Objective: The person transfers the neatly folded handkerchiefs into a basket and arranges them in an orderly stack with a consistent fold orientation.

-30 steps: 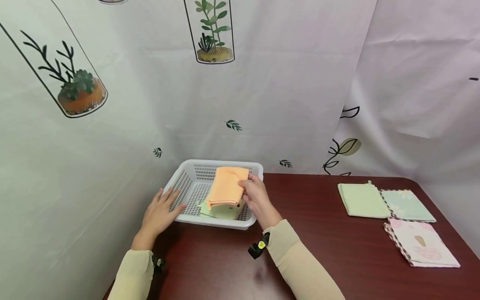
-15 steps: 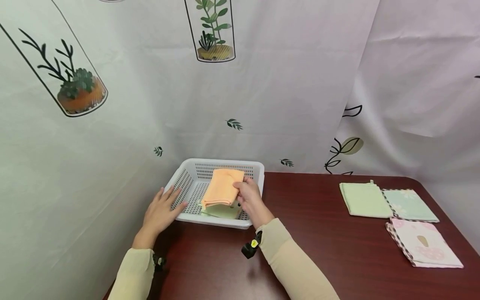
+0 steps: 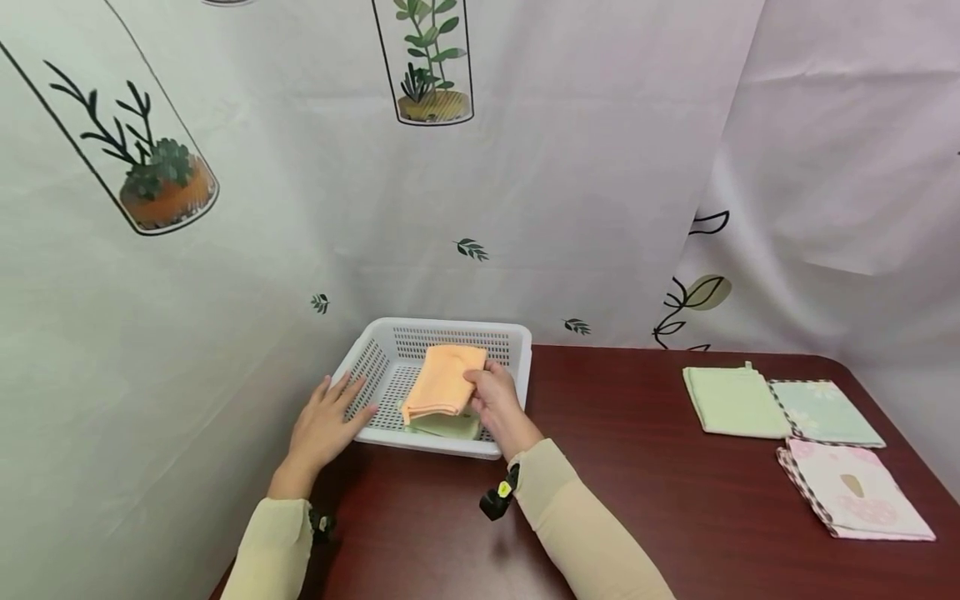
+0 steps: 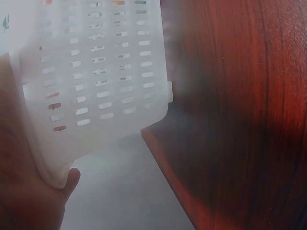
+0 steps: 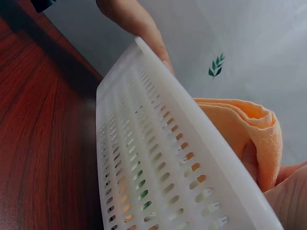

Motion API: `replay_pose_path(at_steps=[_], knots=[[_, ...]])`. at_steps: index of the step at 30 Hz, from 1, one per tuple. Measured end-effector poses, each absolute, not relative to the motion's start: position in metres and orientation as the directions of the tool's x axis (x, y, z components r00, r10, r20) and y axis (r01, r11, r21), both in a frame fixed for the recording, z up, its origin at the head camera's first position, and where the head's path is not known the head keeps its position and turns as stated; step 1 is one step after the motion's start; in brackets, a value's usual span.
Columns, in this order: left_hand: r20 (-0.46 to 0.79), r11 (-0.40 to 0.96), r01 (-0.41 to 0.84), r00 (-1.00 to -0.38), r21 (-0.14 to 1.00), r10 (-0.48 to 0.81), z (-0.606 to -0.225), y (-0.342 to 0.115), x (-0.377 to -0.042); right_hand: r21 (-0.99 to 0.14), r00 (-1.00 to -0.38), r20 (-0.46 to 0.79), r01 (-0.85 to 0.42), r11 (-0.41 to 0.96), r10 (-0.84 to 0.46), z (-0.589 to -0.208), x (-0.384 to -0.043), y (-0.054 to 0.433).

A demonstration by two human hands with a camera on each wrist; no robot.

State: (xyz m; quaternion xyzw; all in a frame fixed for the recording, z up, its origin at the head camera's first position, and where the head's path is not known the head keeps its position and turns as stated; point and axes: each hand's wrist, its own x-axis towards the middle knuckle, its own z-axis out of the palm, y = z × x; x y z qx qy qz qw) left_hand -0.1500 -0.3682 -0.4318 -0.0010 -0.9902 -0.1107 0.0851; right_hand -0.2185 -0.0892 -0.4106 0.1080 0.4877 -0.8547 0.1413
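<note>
Leaf-printed fabric backs the tabletop. Right hand grips folded orange cloth over green cloth in the white basket, contact between cloths unclear; left hand, fingers straight, touches its rim.

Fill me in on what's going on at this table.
A person has both hands at a white basket. The right hand holds a folded orange cloth over a pale green cloth lying inside; whether the two touch is hard to tell. The left hand touches the basket's left rim, fingers spread. Three more folded cloths lie to the right on the dark red table: a light green one, a pale blue-green one and a pink-and-white one.
</note>
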Motion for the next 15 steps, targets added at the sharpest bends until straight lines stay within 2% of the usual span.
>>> replay_pose_path(at_steps=[15], knots=[[0.179,0.974,0.021,-0.984,0.224,-0.02,-0.4325,-0.3678,-0.1497,-0.838,-0.927,-0.332,0.374,-0.398,-0.172,-0.4144,-0.215,-0.094]])
